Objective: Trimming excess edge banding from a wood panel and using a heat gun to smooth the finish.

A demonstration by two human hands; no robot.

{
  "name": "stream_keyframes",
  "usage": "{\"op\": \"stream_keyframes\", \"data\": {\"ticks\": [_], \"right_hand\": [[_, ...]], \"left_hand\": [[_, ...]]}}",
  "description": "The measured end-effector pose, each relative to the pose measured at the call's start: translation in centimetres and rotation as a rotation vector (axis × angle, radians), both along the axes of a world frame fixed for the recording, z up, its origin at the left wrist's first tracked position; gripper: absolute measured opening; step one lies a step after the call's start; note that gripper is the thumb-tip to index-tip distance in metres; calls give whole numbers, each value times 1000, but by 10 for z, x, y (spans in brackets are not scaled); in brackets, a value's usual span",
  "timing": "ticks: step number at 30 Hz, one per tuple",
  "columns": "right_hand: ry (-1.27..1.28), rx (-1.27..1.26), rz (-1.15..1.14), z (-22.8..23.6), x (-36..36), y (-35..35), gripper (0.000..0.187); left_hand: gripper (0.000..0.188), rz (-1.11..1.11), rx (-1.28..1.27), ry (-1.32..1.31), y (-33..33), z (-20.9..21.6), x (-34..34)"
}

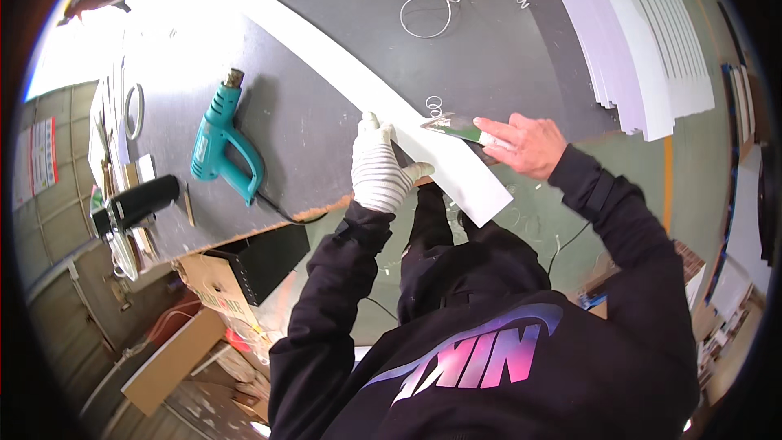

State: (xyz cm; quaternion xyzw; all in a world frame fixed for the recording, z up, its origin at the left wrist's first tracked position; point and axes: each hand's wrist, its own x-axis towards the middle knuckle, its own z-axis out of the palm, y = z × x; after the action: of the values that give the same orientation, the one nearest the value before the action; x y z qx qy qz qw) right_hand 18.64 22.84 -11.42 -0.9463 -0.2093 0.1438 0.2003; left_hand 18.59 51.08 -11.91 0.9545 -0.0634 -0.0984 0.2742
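Note:
A long white strip lies diagonally across the dark table, its near end sticking out past the table's front edge. My left hand, in a white striped glove, grips the strip's left side near that end, thumb and fingers apart along it. In my bare right hand is a flat-bladed hand tool with a pale handle. Its tip touches or lies just over the strip's right edge; I cannot tell which. A thin curled shaving is beside the tip.
A teal heat gun lies on the table to the left, its cord running to the front edge. Loose white offcuts are scattered at the back. Stacked white panels stand at the right. A black-handled tool sits at the left corner.

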Motion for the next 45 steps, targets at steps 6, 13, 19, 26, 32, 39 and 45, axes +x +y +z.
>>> {"op": "stream_keyframes", "data": {"ticks": [6,13,19,26,32,39,45], "right_hand": [[53,-11,183,9,52,-30,42],[42,-9,230,10,66,-4,40],[42,18,76,13,92,48,41],[-177,45,16,-9,198,147,43],[46,270,-77,-1,177,122,56],[193,460,-534,24,-20,-71,53],[130,334,-701,62,-185,-98,54]], "left_hand": [[96,31,0,70,-2,3,1],[97,50,-115,64,1,-9,4],[99,48,-132,27,6,8,12],[78,188,-305,85,12,-20,0],[114,-101,177,171,-4,11,-15],[70,-596,127,-251,-34,-14,23],[84,-524,-34,-195,-154,-28,-65]]}}
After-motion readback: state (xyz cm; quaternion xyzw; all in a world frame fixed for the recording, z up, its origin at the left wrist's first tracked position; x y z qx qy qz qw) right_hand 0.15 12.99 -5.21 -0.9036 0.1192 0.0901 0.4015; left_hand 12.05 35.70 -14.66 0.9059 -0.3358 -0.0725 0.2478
